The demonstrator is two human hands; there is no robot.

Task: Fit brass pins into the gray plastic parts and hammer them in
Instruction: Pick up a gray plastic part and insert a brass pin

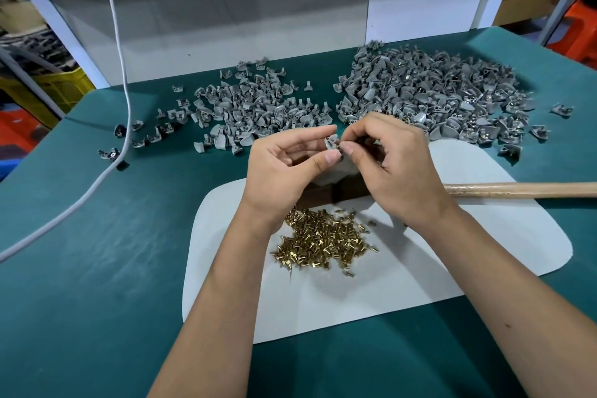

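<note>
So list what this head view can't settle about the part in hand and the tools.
- Gray part: mostly covered by the left hand and right hand.
- Pin in the right grip: fingertips hide it.
- Wooden handle: its head lies behind the right hand; the other end is cut by the right edge.
- Dark block: hands hide its top.

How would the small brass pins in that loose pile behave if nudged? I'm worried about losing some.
The small headed brass pins are round, so they would probably roll in short arcs. They lie loose, so a push likely scatters them across the white mat. Their shiny metal may slip from fingertips.
</note>
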